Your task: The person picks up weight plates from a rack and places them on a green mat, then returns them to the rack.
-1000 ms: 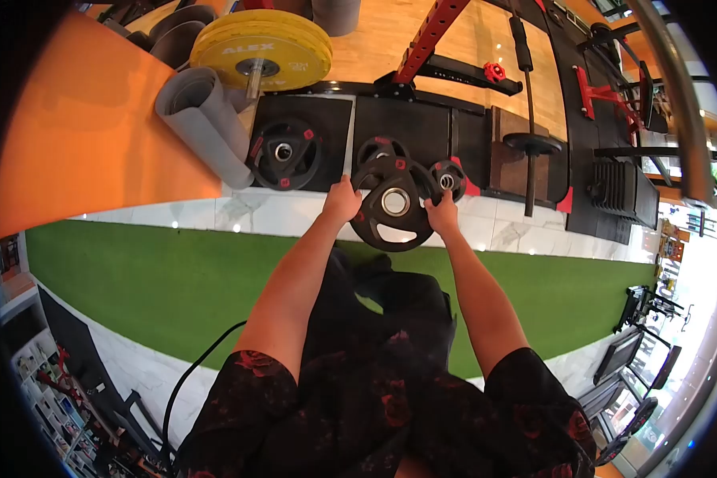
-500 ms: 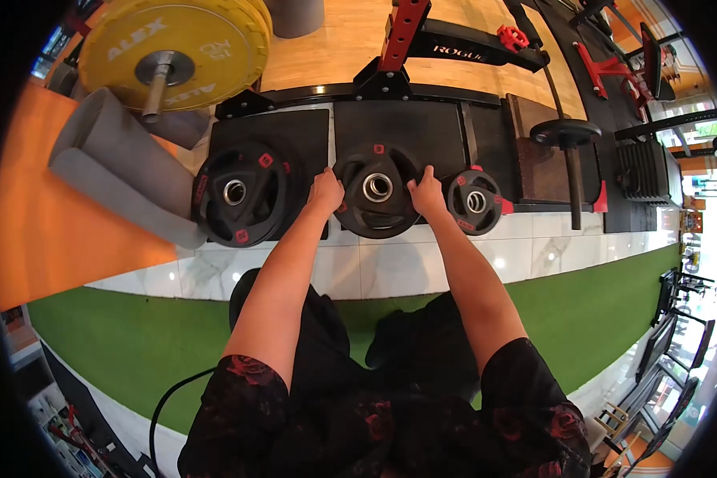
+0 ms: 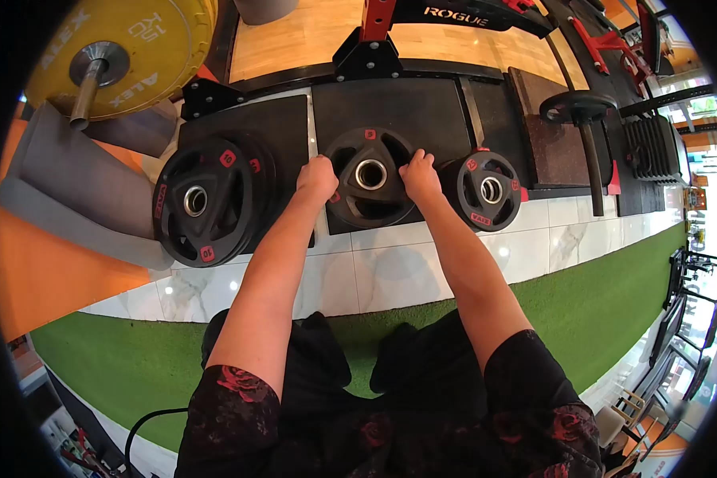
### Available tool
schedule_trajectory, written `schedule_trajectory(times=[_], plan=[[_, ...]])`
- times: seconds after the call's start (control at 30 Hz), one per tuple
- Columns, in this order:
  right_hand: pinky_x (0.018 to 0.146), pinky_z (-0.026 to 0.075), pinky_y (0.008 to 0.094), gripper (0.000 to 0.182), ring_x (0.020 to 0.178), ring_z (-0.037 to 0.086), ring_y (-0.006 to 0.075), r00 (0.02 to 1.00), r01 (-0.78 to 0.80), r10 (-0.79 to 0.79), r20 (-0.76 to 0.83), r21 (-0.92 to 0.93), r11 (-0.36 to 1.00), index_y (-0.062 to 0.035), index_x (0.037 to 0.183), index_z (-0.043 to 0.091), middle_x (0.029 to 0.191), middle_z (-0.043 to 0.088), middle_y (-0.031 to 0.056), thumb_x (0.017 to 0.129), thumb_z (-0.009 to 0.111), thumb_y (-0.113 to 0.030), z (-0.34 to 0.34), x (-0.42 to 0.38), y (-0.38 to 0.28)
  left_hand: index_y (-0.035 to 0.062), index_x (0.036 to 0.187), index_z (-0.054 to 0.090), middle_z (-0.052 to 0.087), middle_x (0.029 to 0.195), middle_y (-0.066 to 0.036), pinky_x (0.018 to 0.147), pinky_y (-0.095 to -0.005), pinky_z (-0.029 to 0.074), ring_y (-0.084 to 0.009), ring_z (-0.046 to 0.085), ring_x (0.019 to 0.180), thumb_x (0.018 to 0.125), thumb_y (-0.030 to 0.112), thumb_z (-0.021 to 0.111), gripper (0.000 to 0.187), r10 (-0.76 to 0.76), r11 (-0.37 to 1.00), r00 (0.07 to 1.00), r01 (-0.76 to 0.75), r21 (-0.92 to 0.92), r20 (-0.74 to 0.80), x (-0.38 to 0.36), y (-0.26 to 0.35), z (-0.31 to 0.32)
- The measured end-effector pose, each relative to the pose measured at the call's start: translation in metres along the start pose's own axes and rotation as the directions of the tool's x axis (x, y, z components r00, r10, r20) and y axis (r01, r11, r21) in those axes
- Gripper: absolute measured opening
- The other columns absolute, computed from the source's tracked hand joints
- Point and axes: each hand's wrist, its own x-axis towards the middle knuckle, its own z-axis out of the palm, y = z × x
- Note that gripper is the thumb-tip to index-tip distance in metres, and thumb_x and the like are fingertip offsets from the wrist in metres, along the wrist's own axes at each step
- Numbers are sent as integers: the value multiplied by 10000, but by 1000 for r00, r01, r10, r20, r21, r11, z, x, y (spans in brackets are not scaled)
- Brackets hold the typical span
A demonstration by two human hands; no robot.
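A black weight plate [image 3: 386, 205] with a metal centre ring and red markings lies on the black mat, between my two hands. My left hand [image 3: 318, 178] is closed on its left rim, the fingers curled at the edge. On the opposite rim, my right hand [image 3: 421, 176] grips with bent fingers. Left of my hands lies a stack of larger black plates [image 3: 225, 209] marked 10. A smaller black plate stack [image 3: 488, 190] sits just right of my right hand.
Yellow plates [image 3: 147, 60] on a bar end stand at the upper left, above a grey rolled mat [image 3: 64, 187]. A red and black rack upright [image 3: 372, 54] rises ahead. A barbell [image 3: 588, 151] with a black plate is at the right. Green turf [image 3: 597, 319] lies underfoot.
The view has shifted closer and turned slightly. Both hands remain at the middle plate's rim, and its top marking shows more clearly. The plate beneath it no longer shows.
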Motion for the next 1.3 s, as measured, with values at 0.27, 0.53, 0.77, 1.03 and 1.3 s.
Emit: schedule_trajectory(times=[0.27, 0.53, 0.77, 1.03, 1.3], plan=[[838, 607, 409, 442, 977, 713, 369, 993, 114, -113, 23, -331, 937, 52, 1140, 503, 1156, 573, 232, 918, 677, -289, 9, 14, -1, -38, 1003, 724, 708, 1048, -257, 894, -476, 567, -424, 686, 1010, 901, 176, 616, 261, 47, 997, 999, -46, 59, -19, 5, 0, 0], [783, 612, 377, 327, 944, 732, 332, 992, 122, -127, 22, -467, 876, 28, 1146, 537, 1112, 629, 181, 960, 597, -234, 17, 21, 5, -15, 1116, 671, 721, 1055, -215, 866, -480, 573, -390, 701, 1010, 936, 278, 617, 348, 24, 979, 1000, -21, 204, -11, 2, 4, 0], [802, 607, 387, 252, 962, 729, 332, 998, 55, -49, 25, -364, 930, 6, 1103, 544, 1125, 629, 176, 952, 568, -194, -15, -3, -6, 0, 1435, 360, 537, 1340, -283, 1007, -505, 492, -442, 586, 1202, 968, 333, 593, 619, 34, 993, 999, -35, 113, 9, 4, 32, -4], [762, 586, 465, 241, 908, 716, 365, 994, 35, -54, -92, -196, 980, -39, 1075, 551, 1073, 640, 177, 910, 601, -208, -79, -49, 27, 109, 1493, 341, 450, 1439, -205, 1039, -528, 467, -437, 524, 1262, 955, 350, 614, 650, 262, 959, 964, -266, 94, 49, -11, 103, -2], [824, 560, 485, 257, 958, 688, 392, 968, -103, 117, -223, 76, 992, -56, 1057, 616, 1092, 669, 188, 896, 630, -254, -132, -104, 97, 21, 1409, 446, 610, 1261, -233, 1024, -439, 465, -379, 583, 1202, 948, 294, 644, 571, 535, 840, 845, -531, -107, 3, -28, 162, 35]])
